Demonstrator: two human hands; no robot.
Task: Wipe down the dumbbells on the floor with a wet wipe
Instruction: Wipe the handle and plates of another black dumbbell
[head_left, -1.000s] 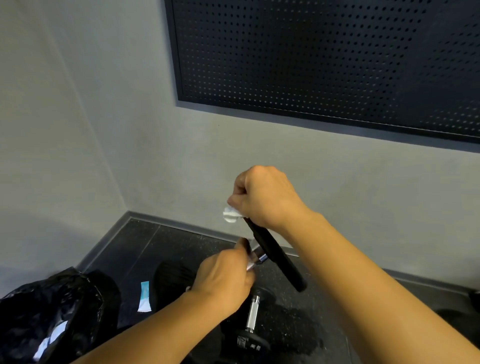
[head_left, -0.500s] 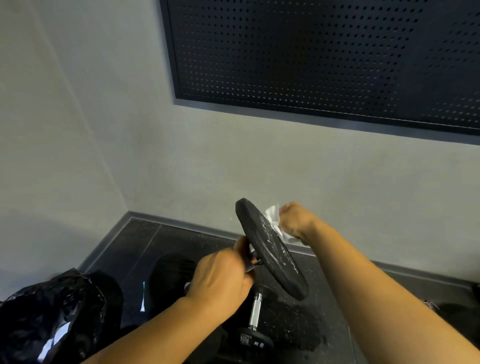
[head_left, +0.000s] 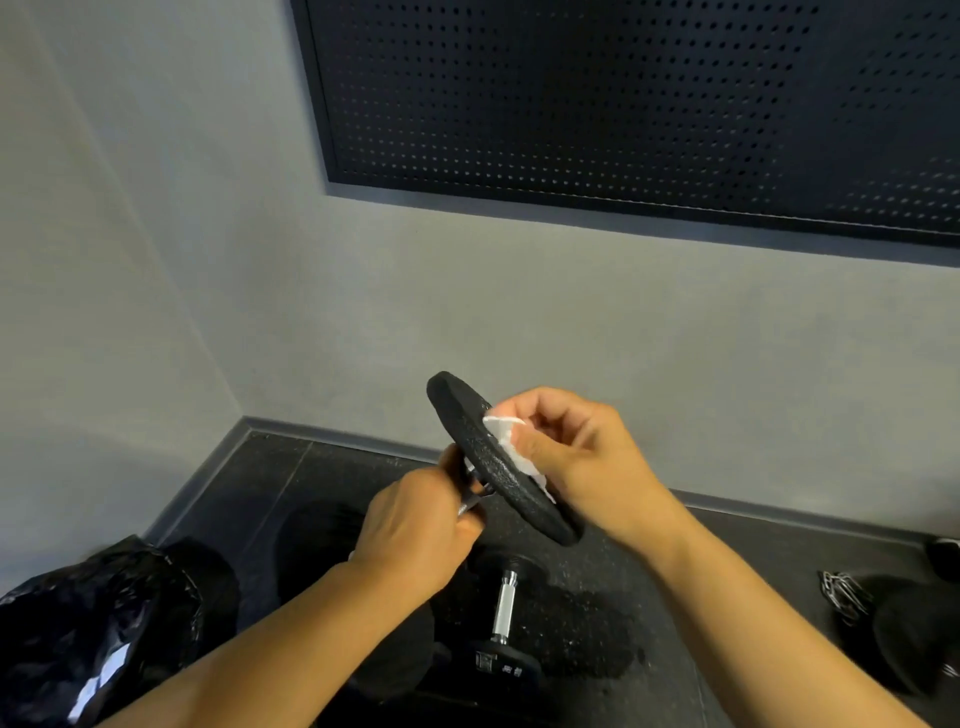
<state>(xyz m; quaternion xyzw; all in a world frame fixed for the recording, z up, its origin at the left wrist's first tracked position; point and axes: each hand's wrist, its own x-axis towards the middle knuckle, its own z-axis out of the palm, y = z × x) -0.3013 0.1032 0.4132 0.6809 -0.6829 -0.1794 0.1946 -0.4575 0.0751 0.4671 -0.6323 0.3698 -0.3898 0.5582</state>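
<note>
Right hand (head_left: 582, 457) has swung round from the far side of the plate to its near face since half a second ago, and the wet wipe (head_left: 506, 436) comes with it, now squashed against the black plate of the held dumbbell (head_left: 493, 478). Fingers on that hand are curled in, pinching the wipe. Left hand (head_left: 415, 525) is wrapped tight round the chrome handle just under the plate, so the dumbbell is up off the floor with the plate tilted, top edge leaning left. Below the hands a second dumbbell (head_left: 506, 608) lies on the dark floor (head_left: 727, 571), and a crumpled black bag (head_left: 98, 634) sits bottom left by the wall (head_left: 467, 312).
</note>
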